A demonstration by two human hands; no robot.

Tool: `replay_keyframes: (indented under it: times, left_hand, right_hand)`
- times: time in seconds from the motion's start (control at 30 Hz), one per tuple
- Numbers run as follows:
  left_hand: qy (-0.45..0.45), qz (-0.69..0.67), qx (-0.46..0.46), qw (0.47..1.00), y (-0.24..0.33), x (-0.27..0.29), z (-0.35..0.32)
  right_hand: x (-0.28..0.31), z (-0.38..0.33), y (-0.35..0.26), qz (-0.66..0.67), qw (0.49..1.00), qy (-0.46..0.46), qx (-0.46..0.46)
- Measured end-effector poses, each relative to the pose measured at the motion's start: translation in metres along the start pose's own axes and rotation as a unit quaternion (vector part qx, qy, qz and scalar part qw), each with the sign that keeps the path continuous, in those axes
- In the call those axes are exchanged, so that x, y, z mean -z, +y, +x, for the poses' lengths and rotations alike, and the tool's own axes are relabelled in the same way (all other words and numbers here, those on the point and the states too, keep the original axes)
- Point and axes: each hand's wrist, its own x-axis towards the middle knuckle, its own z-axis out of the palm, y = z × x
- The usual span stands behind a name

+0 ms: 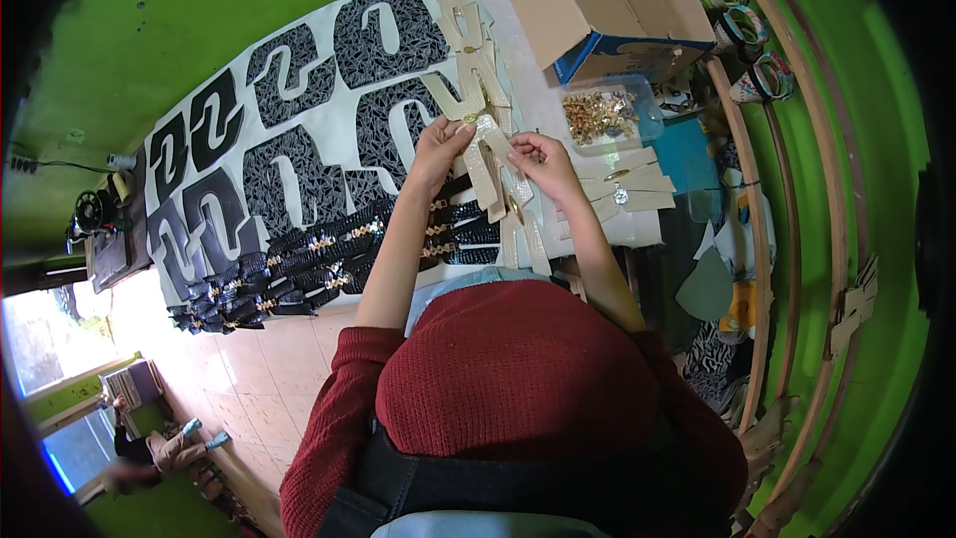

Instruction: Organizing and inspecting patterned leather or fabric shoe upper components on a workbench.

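My left hand pinches a beige strap piece close to its gold ornament. From the other side, my right hand has its fingertips closed on the strap's edge. More beige straps with gold ornaments run in a line beyond my hands, and others lie nearer to me, under and beside the held one. To the right of my right hand rest loose beige straps, one bearing a gold ornament. Rows of shiny black straps with gold ornaments are at the left of my left forearm.
Black patterned cut sheets cover the table's left part. A clear plastic tray holds gold ornaments, beside an open cardboard box. Wooden rails with hanging footwear stand at right. A sewing machine and another person are at left.
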Motion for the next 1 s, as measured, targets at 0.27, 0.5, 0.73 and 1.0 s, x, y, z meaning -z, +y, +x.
replay_keyframes:
  times: [0.27, 0.5, 0.73, 1.0]
  left_hand:
    - [-0.007, 0.069, 0.002, 0.998, 0.012, 0.022, 0.034]
    - [0.053, 0.091, 0.037, 0.994, 0.021, 0.046, 0.060]
    - [0.045, 0.063, 0.024, 0.997, 0.026, 0.059, 0.084]
    - [0.046, 0.055, 0.005, 0.997, 0.020, 0.063, 0.091]
  right_hand:
    - [-0.013, 0.073, 0.008, -0.160, 0.986, 0.047, 0.014]
    - [-0.040, 0.150, -0.006, -0.346, 0.931, 0.107, 0.048]
    - [-0.056, 0.181, -0.013, -0.398, 0.896, 0.134, -0.145]
    - [-0.051, 0.178, -0.018, -0.245, 0.951, 0.128, -0.142]
